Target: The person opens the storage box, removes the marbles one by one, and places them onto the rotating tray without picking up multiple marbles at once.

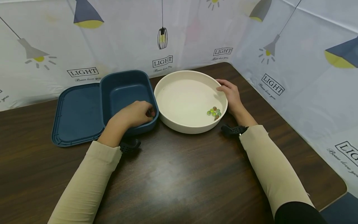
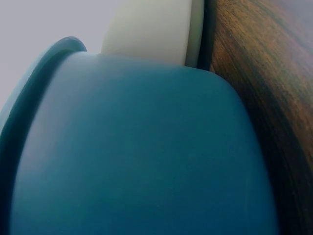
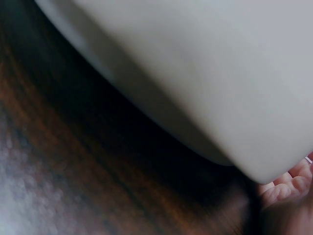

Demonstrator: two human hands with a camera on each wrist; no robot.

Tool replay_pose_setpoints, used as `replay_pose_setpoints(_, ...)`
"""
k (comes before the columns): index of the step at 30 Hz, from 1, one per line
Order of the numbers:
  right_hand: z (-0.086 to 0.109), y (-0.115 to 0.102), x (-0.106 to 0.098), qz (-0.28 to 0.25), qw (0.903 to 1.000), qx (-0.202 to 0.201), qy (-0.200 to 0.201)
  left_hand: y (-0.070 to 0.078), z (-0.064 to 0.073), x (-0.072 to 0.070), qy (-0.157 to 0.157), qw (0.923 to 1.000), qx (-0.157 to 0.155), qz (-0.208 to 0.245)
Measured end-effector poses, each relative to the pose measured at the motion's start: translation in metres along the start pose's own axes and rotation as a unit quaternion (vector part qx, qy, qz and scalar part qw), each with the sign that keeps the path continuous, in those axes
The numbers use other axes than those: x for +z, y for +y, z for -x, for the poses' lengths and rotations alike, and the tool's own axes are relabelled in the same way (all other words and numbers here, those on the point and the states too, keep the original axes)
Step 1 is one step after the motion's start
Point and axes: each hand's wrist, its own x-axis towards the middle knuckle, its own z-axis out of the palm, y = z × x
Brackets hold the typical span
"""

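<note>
My left hand [image 1: 132, 113] reaches into the near right corner of a deep blue rectangular container [image 1: 127, 81], its fingers bent. Whatever lies between or beneath those fingertips is hidden. In the left wrist view, the outer wall of the blue container [image 2: 142, 147] fills most of the picture. A round cream-white dish [image 1: 184, 90] with a raised wall stands against the container's right side. My right hand [image 1: 230, 93] grips its right rim, the thumb over the edge and fingers outside. Several glass marbles [image 1: 214, 113], green, yellowish and brownish, lie together at the dish's near right inside.
A flat blue lid [image 1: 79, 113] lies left of the container, partly under it. All of this stands on a dark wooden table [image 1: 173, 174]. Behind and to the right hangs a white cloth [image 1: 193, 34] printed with lamps; the table's right edge runs along it.
</note>
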Motion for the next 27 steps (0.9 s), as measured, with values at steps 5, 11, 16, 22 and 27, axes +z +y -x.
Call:
replay_pose_setpoints(5,-0.0004,-0.0018,0.002,0.005,1.0,0.0,-0.001,-0.0015,0.0011,-0.001,0.0,1.0,0.0,0.001)
replay_pose_setpoints(11,-0.0013,-0.0027,0.0033,0.002,1.0,-0.003,0.002,-0.0016,0.002,-0.0023,0.001,1.0,-0.005,0.001)
replay_pose_setpoints(16,-0.0012,-0.004,0.0036,0.005,1.0,-0.001,0.004,-0.0013,0.0031,-0.0027,0.002,1.0,-0.007,0.002)
replay_pose_setpoints(22,0.0011,-0.0039,0.0021,0.017,0.9999,0.0,0.003,0.0002,0.0023,-0.0025,0.002,1.0,-0.01,0.001)
replay_pose_setpoints(27,0.0014,-0.0024,0.0016,0.014,0.9999,0.001,0.004,-0.0005,0.0026,-0.0032,-0.001,0.9999,-0.01,0.0)
